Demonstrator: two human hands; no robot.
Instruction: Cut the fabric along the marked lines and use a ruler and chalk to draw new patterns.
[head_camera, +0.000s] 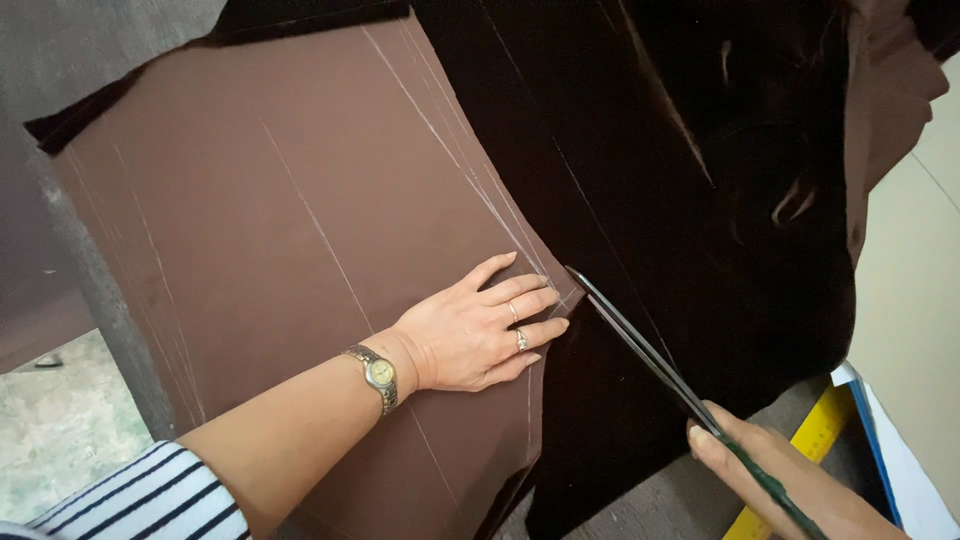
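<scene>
The left hand (480, 330) lay flat and unclenched, fingers spread on the brown cloth panel (280, 250) near its chalk-lined right edge, gripping nothing and only pressing the fabric down. That panel looked light, soft and apt to slide over the dark velvet (650, 150) beneath it, so a flat palm close to the cut line seemed the best hold. Right of the panel, the right hand (790, 480) was closed around the scissors (640, 350), whose tips met the panel's edge.

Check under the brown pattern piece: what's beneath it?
Dark velvet-like fabric shows past the right edge of the brown pattern piece, where the scissors cut. The left hand presses the piece flat. How far the fabric runs beneath is hidden.
</scene>
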